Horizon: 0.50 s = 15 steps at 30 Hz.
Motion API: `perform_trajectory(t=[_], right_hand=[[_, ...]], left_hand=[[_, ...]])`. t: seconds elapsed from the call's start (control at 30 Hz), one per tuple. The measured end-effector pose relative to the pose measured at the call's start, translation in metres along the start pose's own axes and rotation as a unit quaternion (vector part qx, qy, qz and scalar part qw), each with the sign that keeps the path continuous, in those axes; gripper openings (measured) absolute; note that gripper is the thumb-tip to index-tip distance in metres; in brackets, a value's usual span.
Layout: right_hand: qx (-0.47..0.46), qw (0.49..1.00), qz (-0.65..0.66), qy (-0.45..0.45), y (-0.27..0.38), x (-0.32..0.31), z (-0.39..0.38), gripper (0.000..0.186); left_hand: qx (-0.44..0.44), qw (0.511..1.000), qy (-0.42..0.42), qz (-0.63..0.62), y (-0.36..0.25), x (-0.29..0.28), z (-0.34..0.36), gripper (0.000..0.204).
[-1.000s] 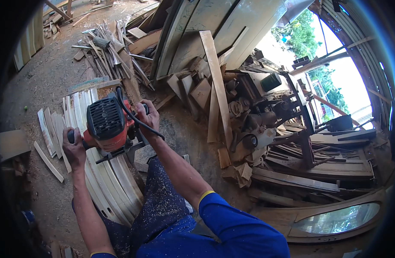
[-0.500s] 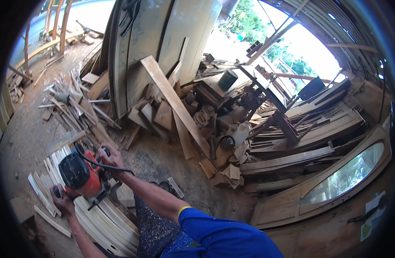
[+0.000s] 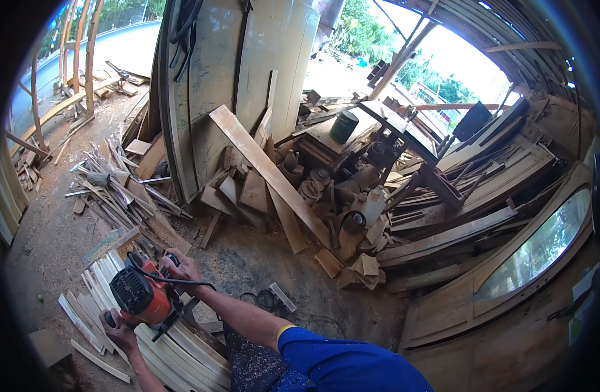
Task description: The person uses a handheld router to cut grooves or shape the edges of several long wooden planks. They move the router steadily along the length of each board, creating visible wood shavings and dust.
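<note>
Fingers of our right hand [image 3: 182, 266] are closed around the far handle of the orange and black electric power tool [image 3: 143, 297], and fingers of our left hand [image 3: 119, 330] are closed around its near handle, so the machine sits between the two hands and both hold it firmly. The tool lies directly under and between our fingers, touching the stack of pale curved wooden strips [image 3: 176, 349] on which it rests. Its long axis, from one handle to the other, goes from the left fingers away and a little to the right, toward the right fingers; this line crosses the strips at an angle, because the strips run from far-left to near-right under the machine. Neither hand is nearer than the other, as both are already on the tool. A thin black power cord [image 3: 176, 281] passes over the machine just beside the right fingers and goes along the right forearm, which wears a blue sleeve with yellow cuff [image 3: 332, 356].

Further from the fingers, beyond the right hand, we see the sawdust-covered ground [image 3: 248, 255], then a long brown wooden plank leaning diagonally [image 3: 267, 173] on a heap of offcuts, well apart from the tool.
</note>
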State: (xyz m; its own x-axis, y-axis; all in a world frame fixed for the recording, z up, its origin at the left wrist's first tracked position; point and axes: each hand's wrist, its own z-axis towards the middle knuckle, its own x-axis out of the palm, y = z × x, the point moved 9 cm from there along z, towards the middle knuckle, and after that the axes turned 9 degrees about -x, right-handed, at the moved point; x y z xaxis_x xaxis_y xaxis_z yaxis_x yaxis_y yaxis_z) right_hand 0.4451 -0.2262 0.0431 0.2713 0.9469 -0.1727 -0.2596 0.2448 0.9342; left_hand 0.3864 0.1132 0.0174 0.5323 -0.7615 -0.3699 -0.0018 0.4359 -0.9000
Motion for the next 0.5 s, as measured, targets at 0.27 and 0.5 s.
perform_trajectory(t=[0.27,0.5], right_hand=[[0.077,0.994,0.068,0.028,0.02,0.008,-0.007,0.029],[0.053,0.996,0.068,0.008,0.01,0.0,0.001,0.03]], left_hand=[[-0.019,1.0,-0.021,0.001,-0.022,-0.025,0.004,0.03],[-0.025,1.0,0.0,-0.004,-0.043,-0.014,-0.004,0.025]])
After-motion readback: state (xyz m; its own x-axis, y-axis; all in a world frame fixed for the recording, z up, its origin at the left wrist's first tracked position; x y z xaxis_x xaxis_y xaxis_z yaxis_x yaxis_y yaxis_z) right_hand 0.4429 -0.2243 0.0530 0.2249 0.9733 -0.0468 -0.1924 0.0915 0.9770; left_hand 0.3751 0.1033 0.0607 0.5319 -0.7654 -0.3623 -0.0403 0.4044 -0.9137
